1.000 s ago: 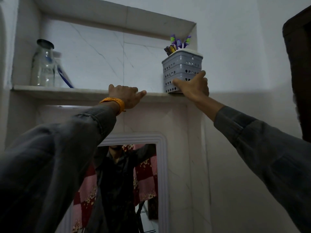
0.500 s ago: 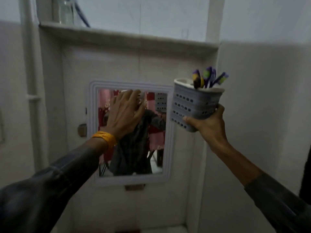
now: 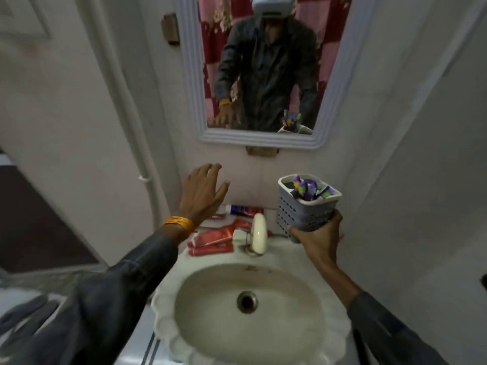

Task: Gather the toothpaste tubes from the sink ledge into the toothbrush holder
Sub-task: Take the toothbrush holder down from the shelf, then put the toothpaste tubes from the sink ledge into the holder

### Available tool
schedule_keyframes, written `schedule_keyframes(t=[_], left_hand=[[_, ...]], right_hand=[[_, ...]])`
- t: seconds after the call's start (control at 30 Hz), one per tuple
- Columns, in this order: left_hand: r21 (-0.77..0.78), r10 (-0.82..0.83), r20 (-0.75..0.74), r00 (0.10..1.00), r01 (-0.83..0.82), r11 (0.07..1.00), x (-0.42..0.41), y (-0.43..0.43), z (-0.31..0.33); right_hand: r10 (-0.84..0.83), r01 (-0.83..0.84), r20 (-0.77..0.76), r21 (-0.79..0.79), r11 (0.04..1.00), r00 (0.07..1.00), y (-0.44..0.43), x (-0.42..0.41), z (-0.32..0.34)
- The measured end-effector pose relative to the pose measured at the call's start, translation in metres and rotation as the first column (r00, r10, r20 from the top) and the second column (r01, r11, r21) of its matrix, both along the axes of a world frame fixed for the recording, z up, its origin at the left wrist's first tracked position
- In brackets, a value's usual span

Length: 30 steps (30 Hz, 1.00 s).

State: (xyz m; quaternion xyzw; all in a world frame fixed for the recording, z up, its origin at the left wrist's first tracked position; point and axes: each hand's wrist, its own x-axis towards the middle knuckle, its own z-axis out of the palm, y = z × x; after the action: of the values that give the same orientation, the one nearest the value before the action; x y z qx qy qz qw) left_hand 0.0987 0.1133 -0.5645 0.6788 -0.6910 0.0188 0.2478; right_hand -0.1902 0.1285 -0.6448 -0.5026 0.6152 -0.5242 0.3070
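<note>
My right hand (image 3: 317, 239) grips the grey perforated toothbrush holder (image 3: 305, 206) from below, over the right end of the sink ledge. Purple and green toothbrushes (image 3: 308, 191) stick out of it. Several red toothpaste tubes (image 3: 213, 239) lie on the ledge left of the tap, and a blue and red tube (image 3: 243, 209) lies against the wall behind them. My left hand (image 3: 203, 192) hovers open above the tubes, fingers spread, touching none of them. It wears an orange band at the wrist.
A white tap (image 3: 259, 233) stands at the middle of the ledge between tubes and holder. The white basin (image 3: 247, 301) lies below. A framed mirror (image 3: 261, 67) hangs on the wall above. A white pipe (image 3: 131, 106) runs down at left.
My right hand took the holder off the high shelf and brought it down to the sink ledge. My left hand dropped from the shelf to above the tubes. The view tilted down.
</note>
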Motion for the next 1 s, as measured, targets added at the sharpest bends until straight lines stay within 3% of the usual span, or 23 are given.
schedule_keyframes(t=[0.23, 0.37, 0.47, 0.53, 0.67, 0.87, 1.0], left_hand=[[0.341, 0.014, -0.053, 0.998, 0.005, 0.940, 0.032, 0.005, -0.102], [0.467, -0.016, -0.021, 1.000, 0.024, 0.884, 0.034, -0.011, -0.140], [0.521, -0.068, 0.033, 0.997, 0.041, 0.852, 0.030, -0.027, -0.156], [0.537, -0.072, 0.075, 0.995, 0.021, 0.844, 0.029, -0.033, -0.164], [0.510, -0.084, 0.100, 0.991, 0.021, 0.860, 0.030, -0.041, -0.177], [0.450, -0.124, -0.007, 0.992, 0.114, 0.886, 0.034, -0.047, -0.154], [0.314, -0.029, -0.222, 0.975, 0.099, 0.944, 0.034, -0.049, -0.102]], right_hand=[[-0.091, 0.095, -0.033, 0.150, 0.984, 0.995, 0.009, 0.016, -0.070], [-0.118, 0.131, -0.094, 0.138, 0.982, 0.989, 0.009, 0.019, -0.098], [-0.142, 0.142, -0.014, 0.098, 0.985, 0.990, 0.011, 0.025, -0.097], [-0.135, 0.132, 0.039, 0.064, 0.989, 0.990, 0.012, 0.027, -0.094], [-0.182, 0.182, -0.008, 0.075, 0.980, 0.983, 0.014, 0.030, -0.099], [-0.221, 0.220, 0.000, 0.096, 0.971, 0.975, 0.016, 0.035, -0.110], [-0.176, 0.173, 0.043, 0.072, 0.982, 0.983, 0.013, 0.030, -0.112]])
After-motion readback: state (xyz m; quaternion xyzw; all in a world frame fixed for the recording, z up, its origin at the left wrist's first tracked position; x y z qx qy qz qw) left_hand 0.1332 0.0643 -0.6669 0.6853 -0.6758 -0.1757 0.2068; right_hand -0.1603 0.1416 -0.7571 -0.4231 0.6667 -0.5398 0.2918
